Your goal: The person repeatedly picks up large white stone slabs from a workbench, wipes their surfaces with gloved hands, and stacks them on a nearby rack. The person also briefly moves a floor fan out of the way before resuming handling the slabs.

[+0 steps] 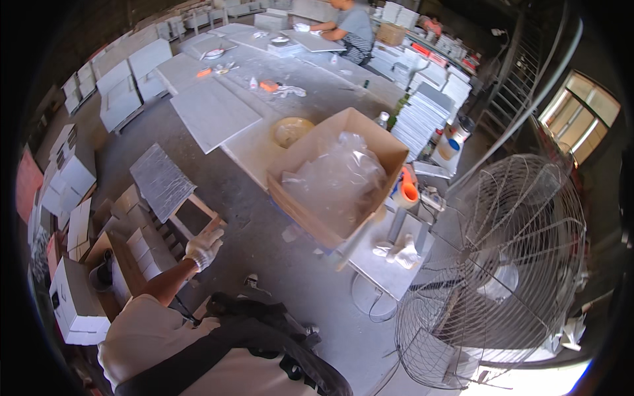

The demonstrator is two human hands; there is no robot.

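Observation:
My left hand (203,249), in a whitish work glove, reaches out at the lower left with its fingers curled at the near edge of a small open cardboard box (212,224). The inside of that box looks dark. Just beyond it lies a grey rectangular slab (162,181) with a streaky, shiny surface, tilted toward the floor. No right hand or right forearm shows. A pair of white gloves (399,252) rests on a small table to the right, with no arm in them.
A large open carton (350,122) with clear plastic bags (337,171) stands on the worktable's corner. At right is a big caged fan (495,264). Boxes (82,300) crowd the left. A person (353,30) works at the far table beside stacked slabs (426,119).

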